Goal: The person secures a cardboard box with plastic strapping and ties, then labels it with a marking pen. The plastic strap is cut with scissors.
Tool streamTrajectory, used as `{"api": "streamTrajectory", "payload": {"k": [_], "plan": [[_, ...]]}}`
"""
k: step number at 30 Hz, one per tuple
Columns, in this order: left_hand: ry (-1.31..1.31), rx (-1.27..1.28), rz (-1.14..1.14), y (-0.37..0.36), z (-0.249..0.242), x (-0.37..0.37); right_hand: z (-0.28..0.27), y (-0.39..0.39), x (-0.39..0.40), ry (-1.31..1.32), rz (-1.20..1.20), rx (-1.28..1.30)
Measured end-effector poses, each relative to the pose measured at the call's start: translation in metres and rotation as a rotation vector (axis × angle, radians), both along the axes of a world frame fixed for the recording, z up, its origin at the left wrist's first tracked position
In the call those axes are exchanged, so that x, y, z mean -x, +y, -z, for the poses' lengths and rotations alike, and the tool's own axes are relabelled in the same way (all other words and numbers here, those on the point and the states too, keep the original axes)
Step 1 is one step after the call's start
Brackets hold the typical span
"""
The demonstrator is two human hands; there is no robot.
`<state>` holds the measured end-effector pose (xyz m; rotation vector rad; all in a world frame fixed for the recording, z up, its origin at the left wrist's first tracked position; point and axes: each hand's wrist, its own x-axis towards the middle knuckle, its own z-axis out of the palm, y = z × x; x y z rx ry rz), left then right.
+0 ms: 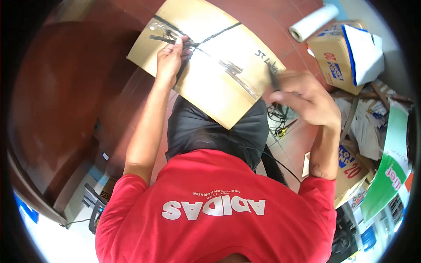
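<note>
"Where are the carton's edges?"

"The flat tan cardboard carton [239,57] lies at a slant over the dark trousers [193,125], its near corner pointing at the person. Past its upper right edge, red floor tiles [274,26] show, giving room up to the white roll [313,23]. On the left, a large dark brown surface [66,105] fills the side."

"And the fingers?"

"The left hand [170,57] has its fingertips pinched together on the black cord [162,39], near where its strands cross on the carton. The right hand [307,94] is blurred, fingers curled closed around a dark slim object [274,79] by the carton's right corner. I can't tell what that is."

"What stands in the way?"

"Just below the right hand, a tangle of dark string [276,115] lies on the floor with a yellow-handled tool [284,130] beside it. Farther right are a printed cardboard box [324,50] with white sheeting [366,55] against it, a second printed box [346,186] lower down, and a green-and-white sheet [386,175]."

"Counts?"

"One carton in hand, two printed boxes, one roll, one yellow-handled tool, one green-and-white sheet."
</note>
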<state>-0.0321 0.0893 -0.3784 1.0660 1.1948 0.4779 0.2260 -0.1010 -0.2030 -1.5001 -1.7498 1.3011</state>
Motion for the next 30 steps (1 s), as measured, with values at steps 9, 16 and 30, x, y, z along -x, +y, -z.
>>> {"api": "streamTrajectory", "payload": {"k": [9, 16, 30], "plan": [[-0.19, 0.204, -0.037, 0.017, 0.0, 0.001, 0.066, 0.188, 0.082, 0.01, -0.362, 0.184], [-0.35, 0.262, -0.058, 0.008, 0.011, 0.013, 0.137, 0.226, 0.061, -0.052, -0.158, 0.272], [-0.219, 0.434, -0.043, 0.027, 0.013, -0.005, 0.16, 0.236, 0.055, -0.186, -0.134, 0.018]]}}
